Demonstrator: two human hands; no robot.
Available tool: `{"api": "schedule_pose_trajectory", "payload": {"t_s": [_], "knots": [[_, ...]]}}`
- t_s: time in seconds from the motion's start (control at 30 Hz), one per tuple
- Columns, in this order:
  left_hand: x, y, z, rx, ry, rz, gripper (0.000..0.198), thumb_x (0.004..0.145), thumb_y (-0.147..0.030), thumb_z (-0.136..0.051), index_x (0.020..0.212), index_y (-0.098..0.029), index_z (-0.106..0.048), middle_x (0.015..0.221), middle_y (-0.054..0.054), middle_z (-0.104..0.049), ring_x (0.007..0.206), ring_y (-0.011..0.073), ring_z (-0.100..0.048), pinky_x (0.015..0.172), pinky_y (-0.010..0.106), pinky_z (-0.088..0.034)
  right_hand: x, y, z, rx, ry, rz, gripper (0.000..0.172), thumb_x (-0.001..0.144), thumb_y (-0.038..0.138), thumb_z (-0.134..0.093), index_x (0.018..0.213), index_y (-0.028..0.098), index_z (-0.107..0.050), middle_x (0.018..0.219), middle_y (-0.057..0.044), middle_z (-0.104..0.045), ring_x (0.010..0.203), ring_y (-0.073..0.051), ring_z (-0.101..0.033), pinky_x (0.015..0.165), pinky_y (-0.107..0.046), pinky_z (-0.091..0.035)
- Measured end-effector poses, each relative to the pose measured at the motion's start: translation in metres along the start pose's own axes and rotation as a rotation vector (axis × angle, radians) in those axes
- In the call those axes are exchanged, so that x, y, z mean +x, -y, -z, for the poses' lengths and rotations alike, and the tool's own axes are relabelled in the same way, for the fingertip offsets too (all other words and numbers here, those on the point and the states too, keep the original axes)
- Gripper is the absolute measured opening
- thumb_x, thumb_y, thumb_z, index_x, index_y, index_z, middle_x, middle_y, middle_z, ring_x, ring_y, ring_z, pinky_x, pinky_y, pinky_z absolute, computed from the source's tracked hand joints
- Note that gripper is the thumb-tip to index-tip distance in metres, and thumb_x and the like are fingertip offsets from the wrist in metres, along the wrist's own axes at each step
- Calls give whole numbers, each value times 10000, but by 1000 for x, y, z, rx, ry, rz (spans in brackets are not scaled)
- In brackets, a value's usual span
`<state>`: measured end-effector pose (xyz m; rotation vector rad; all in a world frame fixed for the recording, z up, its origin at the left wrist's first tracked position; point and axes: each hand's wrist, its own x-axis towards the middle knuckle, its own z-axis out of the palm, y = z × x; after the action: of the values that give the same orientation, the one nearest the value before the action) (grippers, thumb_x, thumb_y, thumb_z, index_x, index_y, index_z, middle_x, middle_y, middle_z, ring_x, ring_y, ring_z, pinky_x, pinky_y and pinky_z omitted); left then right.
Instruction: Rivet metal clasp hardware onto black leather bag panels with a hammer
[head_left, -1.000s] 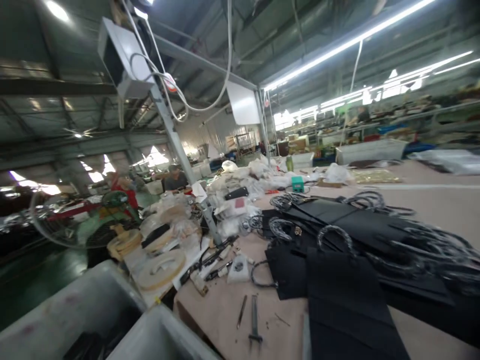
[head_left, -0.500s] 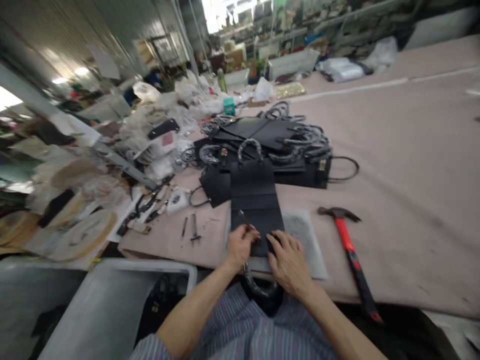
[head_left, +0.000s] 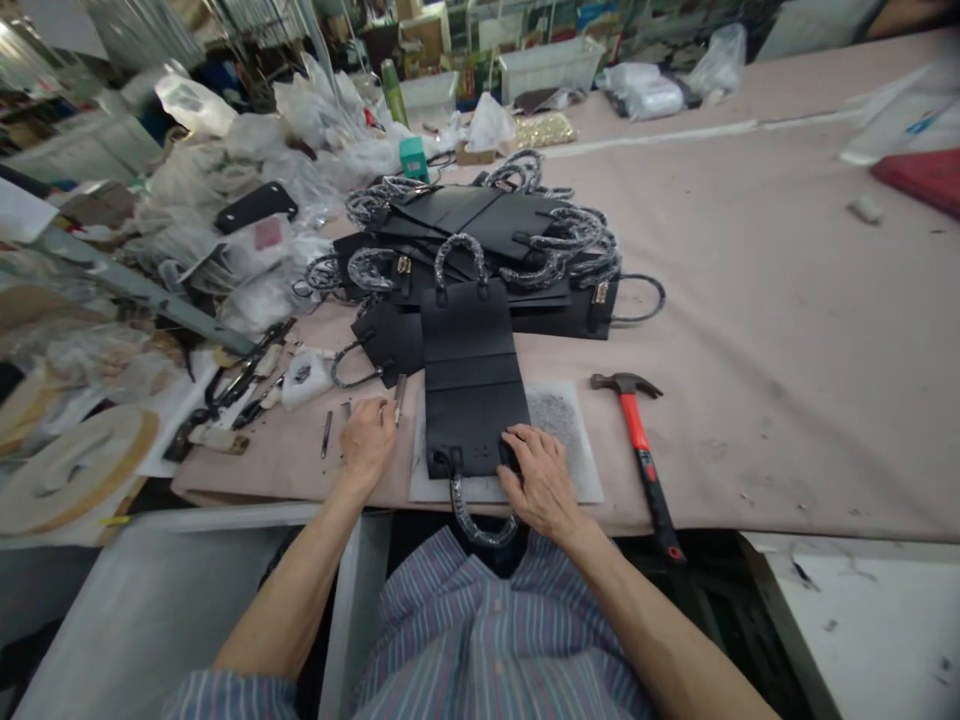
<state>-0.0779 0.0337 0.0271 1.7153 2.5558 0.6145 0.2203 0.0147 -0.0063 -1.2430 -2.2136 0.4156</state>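
Note:
A black leather bag panel (head_left: 474, 385) lies lengthwise before me, with a plastic-wrapped handle (head_left: 484, 530) at its near end and another wrapped handle (head_left: 460, 250) at the far end. My right hand (head_left: 541, 482) rests on the panel's near right corner, fingers apart, thumb beside the dark handle tab. To the left of the panel, my left hand (head_left: 367, 438) is closed on a slim metal punch (head_left: 400, 398), held upright-ish over the table. A pale slab (head_left: 574, 440) shows beneath the panel. Small holes mark the leather near its lower edge.
A claw hammer (head_left: 639, 445) with a red and black grip lies to the right. A thin metal rod (head_left: 326, 435) lies left of my hand. Stacked black bag pieces (head_left: 480, 215) with wrapped handles sit behind. Plastic bags (head_left: 202, 165) crowd the left; a grey bin (head_left: 180, 600) stands below.
My left hand has moved left off the panel, carrying the metal punch. The right hand stays on the panel's near right corner. The camera view has shifted.

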Motion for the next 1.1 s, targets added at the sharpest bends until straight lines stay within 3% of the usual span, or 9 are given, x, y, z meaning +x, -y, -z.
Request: {"api": "schedule_pose_trajectory", "payload": {"t_s": [0.27, 0.37, 0.47, 0.63, 0.77, 0.9, 1.1], "knots": [[0, -57, -20, -187, 94, -163, 249, 961, -279, -548, 1105, -168, -719, 1151, 111, -732, 1080, 268, -676, 957, 353, -506, -2, -4, -1, 50, -32, 11, 374, 912, 289, -590, 1267, 174, -569, 1323, -142, -603, 1260, -313, -519, 1066, -498, -380], [7, -59, -13, -170, 99, -112, 242, 961, -256, -559, 1125, -174, -718, 1190, 111, -726, 1107, 257, -673, 977, 336, -495, -5, -6, -2, 73, -36, 24, 350, 938, 315, -569, 1263, 186, -573, 1316, -134, -612, 1258, -301, -532, 1070, -493, -389], [19, -29, -1, -63, 111, 48, 256, 951, -244, -560, 1136, -176, -723, 1180, 125, -737, 1092, 262, -686, 943, 334, -498, -7, -11, -6, 70, -47, 30, 322, 963, 363, -555, 1241, 204, -587, 1302, -124, -621, 1236, -300, -549, 1057, -496, -404], [34, 62, 30, 99, 147, 327, 249, 932, -345, -572, 1010, -191, -752, 1060, 135, -771, 1036, 286, -706, 861, 343, -500, -8, -18, -16, 40, -72, 48, 321, 972, 427, -539, 1203, 218, -616, 1283, -119, -629, 1190, -314, -569, 1016, -507, -432], [29, 119, 43, 116, 235, 431, 226, 863, -368, -629, 835, -184, -757, 906, 136, -782, 943, 291, -723, 778, 329, -500, -7, -18, -18, 16, -73, 44, 320, 990, 441, -504, 1189, 224, -629, 1276, -114, -635, 1178, -320, -575, 1002, -508, -439], [25, 139, 36, 97, 312, 463, 206, 759, -400, -728, 716, -199, -727, 792, 106, -770, 881, 270, -724, 743, 304, -497, -7, -18, -18, -9, -68, 56, 311, 1006, 431, -476, 1181, 227, -633, 1269, -109, -639, 1163, -321, -583, 996, -505, -438], [37, 136, 26, 12, 394, 480, 330, 642, -341, -827, 484, -207, -570, 471, 44, -604, 642, 238, -685, 676, 305, -505, -6, -18, -18, -12, -63, 59, 306, 1008, 413, -486, 1192, 215, -631, 1273, -113, -630, 1168, -313, -570, 997, -495, -432]]}}
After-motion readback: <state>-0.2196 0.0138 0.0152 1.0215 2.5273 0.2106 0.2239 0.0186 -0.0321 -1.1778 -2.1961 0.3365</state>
